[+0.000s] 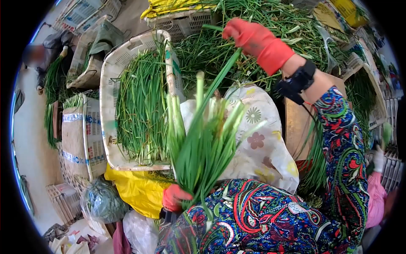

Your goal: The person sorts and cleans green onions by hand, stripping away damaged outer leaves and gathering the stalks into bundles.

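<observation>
My left hand (176,197), in a red rubber glove, closes round the leafy lower part of a bunch of long green onion-like stalks (203,156). The pale, thick stem ends fan upward, and the leaves hang toward my lap. My right hand (253,40), also red-gloved, is raised at the upper right with its fingers closed. From it a long flat green leaf (223,73) runs down to the bunch, and a short piece sticks out to the left of the fingers. Under the bunch, a white flower-printed cloth (258,122) covers my lap.
Left of the bunch, a white plastic crate (108,142) holds neatly laid greens (141,106). A heap of loose leaves (270,17) spreads behind my right hand. A yellow plastic sheet (137,192) and filled bag (103,201) lie lower left. People sit at both sides.
</observation>
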